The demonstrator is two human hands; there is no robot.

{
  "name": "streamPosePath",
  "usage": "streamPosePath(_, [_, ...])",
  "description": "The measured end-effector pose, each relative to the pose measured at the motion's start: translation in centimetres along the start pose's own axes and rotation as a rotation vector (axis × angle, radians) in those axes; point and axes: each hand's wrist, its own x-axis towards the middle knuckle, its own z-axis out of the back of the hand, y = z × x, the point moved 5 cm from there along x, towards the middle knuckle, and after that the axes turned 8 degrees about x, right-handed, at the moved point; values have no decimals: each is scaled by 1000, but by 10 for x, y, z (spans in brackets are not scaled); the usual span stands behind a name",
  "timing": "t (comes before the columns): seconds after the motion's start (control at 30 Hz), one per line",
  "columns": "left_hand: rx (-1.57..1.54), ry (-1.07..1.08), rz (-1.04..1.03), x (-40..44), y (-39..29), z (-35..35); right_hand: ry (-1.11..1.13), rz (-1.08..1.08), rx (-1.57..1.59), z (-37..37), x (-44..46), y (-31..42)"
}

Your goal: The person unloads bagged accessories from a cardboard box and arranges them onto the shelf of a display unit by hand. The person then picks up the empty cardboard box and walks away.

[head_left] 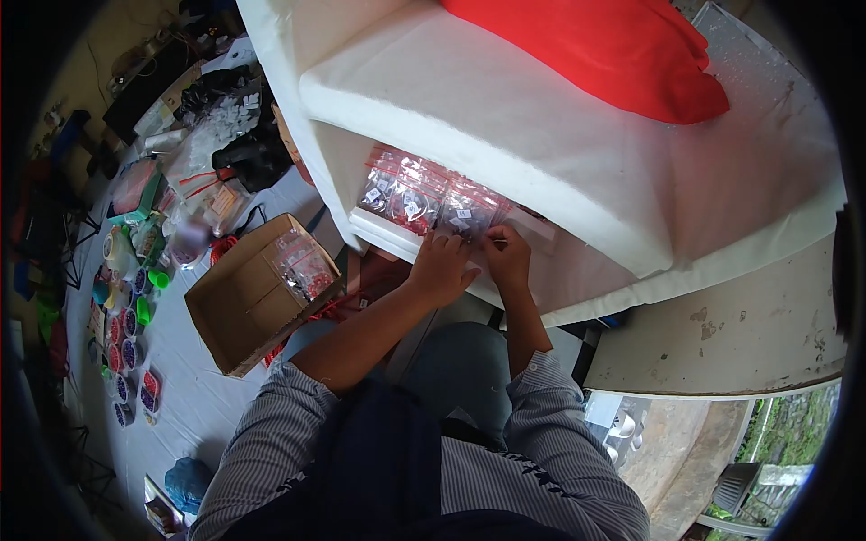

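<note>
Several clear plastic zip bags point(412, 200) with red seal strips lie in a row inside the white cloth-covered shelf. They hold small dark and red pieces and white printed labels. My left hand point(442, 270) rests its fingertips along the lower edge of the bags, its thumb apart from the fingers. Close beside it, my right hand point(507, 257) has thumb and fingers pinched together at the corner of the rightmost zip bag point(465, 215). The fingertips partly hide what they grip there.
Left of my knees stands an open cardboard box point(248, 311) with more zip bags point(304, 264) inside. A cloth-covered table point(194, 343) carries tubs of coloured beads point(128, 352) and a black bag point(253, 158). Red cloth point(604, 54) lies atop the white shelf point(433, 108).
</note>
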Motion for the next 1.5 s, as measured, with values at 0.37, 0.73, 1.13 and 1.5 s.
streamPosePath(0.37, [-32, -45, 16, 3, 1, 13, -9, -87, 260, -3, 2, -2])
streamPosePath(0.73, [-42, -46, 10, 3, 2, 5, 157, -32, -255, 11, -4, -8])
streamPosePath(1.13, [-55, -35, 14, 4, 2, 6, 114, -44, -142, 4, 1, -7])
streamPosePath(1.5, [-56, 19, 24, 6, 2, 10, 118, -74, 103, 3, -5, -2])
